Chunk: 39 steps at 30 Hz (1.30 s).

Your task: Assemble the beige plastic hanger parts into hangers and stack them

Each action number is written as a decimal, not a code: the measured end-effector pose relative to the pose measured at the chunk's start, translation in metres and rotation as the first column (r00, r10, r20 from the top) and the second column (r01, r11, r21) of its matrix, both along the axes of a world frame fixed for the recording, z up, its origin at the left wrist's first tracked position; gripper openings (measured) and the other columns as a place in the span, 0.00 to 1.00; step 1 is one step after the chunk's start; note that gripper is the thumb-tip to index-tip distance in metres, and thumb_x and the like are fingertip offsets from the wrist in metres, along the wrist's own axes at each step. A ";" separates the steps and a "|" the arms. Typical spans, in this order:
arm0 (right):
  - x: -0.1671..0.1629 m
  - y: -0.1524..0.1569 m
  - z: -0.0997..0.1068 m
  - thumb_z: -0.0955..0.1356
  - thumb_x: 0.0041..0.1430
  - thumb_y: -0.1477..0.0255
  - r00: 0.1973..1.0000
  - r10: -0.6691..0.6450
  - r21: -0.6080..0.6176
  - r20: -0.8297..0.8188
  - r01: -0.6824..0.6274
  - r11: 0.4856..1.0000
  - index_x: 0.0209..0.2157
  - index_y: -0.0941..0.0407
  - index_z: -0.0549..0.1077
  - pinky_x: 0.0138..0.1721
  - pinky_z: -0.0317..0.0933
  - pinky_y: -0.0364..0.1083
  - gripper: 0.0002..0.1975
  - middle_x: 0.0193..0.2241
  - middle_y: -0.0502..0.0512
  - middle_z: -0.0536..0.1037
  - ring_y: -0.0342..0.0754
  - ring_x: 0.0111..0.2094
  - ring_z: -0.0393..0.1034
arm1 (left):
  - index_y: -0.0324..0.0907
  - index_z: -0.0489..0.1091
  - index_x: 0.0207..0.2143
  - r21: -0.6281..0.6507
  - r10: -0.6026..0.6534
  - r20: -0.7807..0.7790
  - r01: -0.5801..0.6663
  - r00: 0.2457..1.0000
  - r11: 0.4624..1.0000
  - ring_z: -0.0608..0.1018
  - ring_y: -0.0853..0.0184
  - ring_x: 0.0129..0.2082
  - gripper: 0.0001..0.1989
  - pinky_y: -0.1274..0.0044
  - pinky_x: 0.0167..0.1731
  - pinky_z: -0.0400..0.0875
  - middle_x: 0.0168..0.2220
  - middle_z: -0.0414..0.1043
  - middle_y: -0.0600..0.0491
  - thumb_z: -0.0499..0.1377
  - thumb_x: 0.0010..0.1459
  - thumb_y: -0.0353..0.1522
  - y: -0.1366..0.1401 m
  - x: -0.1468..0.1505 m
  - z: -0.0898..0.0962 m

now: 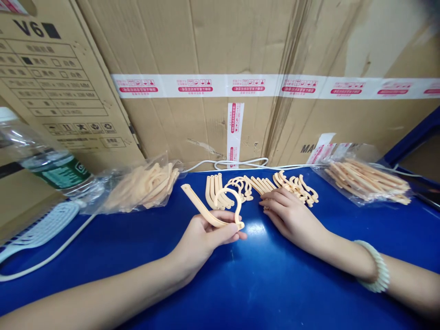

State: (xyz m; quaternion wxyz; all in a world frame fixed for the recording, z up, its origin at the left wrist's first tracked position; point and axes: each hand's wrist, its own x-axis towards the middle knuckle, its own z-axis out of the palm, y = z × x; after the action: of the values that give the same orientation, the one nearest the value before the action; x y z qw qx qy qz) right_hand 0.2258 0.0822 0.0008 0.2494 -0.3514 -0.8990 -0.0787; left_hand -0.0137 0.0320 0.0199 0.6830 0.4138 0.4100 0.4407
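My left hand (209,236) is closed on a beige plastic hanger arm (199,204) with a curved hanger hook (238,201) joined at its lower end. Thumb and fingers pinch the joint, and the hook stands up. My right hand (287,213) has its fingers bent together over the lower ends of a row of straight hanger arms (259,183). What lies under its fingertips is hidden. Between the hands, farther back, are loose hooks (245,185) and a row of curved hanger arms (213,190). More hooks (302,188) lie piled behind my right hand.
Clear bags of beige parts lie at left (147,185) and right (367,181) on the blue table (247,284). A water bottle (58,167), a pale hairbrush (48,224) and a white cable (65,247) are at left. Cardboard boxes (192,41) stand behind.
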 end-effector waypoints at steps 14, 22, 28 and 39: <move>0.002 -0.002 0.008 0.62 0.66 0.78 0.912 0.042 -0.086 -0.409 -0.085 0.993 0.41 0.57 0.73 0.36 0.70 0.47 0.09 0.34 0.55 0.79 0.47 0.34 0.75 | 0.38 0.79 0.32 0.011 0.002 0.011 -0.002 1.000 1.000 0.82 0.70 0.30 0.13 0.85 0.34 0.75 0.32 0.76 0.55 0.73 0.45 0.35 -0.002 0.002 0.003; -0.009 -0.034 0.015 0.63 0.66 0.79 0.794 0.075 -0.069 -0.603 -0.145 0.987 0.44 0.54 0.73 0.43 0.70 0.43 0.10 0.35 0.53 0.81 0.44 0.38 0.77 | 0.38 0.78 0.33 0.050 -0.026 -0.036 0.028 0.999 0.998 0.82 0.71 0.30 0.13 0.84 0.35 0.74 0.30 0.76 0.55 0.72 0.47 0.36 -0.002 0.001 0.001; -0.018 -0.055 0.024 0.65 0.65 0.79 0.689 0.000 -0.161 -0.725 -0.169 0.972 0.43 0.52 0.75 0.43 0.71 0.41 0.10 0.35 0.50 0.82 0.43 0.39 0.78 | 0.38 0.73 0.31 0.050 -0.016 -0.066 0.019 0.998 0.999 0.82 0.70 0.29 0.15 0.82 0.34 0.73 0.28 0.76 0.56 0.73 0.45 0.36 -0.002 0.001 0.000; -0.028 -0.050 0.019 0.70 0.60 0.66 0.398 -0.410 -0.572 -0.820 -0.584 0.577 0.47 0.53 0.76 0.32 0.74 0.43 0.13 0.25 0.48 0.76 0.42 0.26 0.75 | 0.40 0.74 0.33 0.157 -0.016 -0.107 0.033 0.994 0.987 0.79 0.70 0.33 0.09 0.80 0.36 0.70 0.33 0.78 0.55 0.69 0.51 0.32 -0.002 -0.002 -0.007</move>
State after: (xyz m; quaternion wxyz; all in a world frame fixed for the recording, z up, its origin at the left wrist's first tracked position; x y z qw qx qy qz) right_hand 0.1978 0.0319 0.0195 0.5093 -0.3472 -0.5519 0.5616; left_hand -0.0154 0.0304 0.0128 0.6306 0.4945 0.4039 0.4412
